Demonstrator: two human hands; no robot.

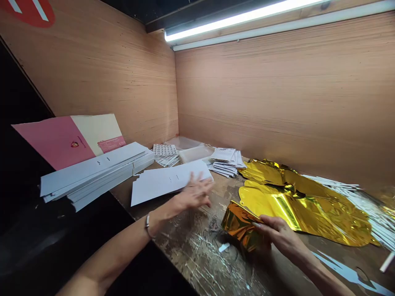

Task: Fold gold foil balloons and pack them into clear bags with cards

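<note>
My right hand (277, 237) is closed on a folded gold foil balloon (240, 226), holding it just above the worn worktop (197, 255). My left hand (194, 193) reaches forward with its fingers spread, blurred by motion, at the near edge of a flat white card sheet (166, 181). It holds nothing. A pile of flat gold foil balloons (305, 205) lies to the right of the folded one.
A stack of long white flat boxes (92, 172) lies at the left, with a pink and cream board (70, 137) behind it. Sticker sheets (165, 152), clear bags (191, 150) and white leaflets (225, 160) sit at the back. White sticks (367, 205) lie along the right wall.
</note>
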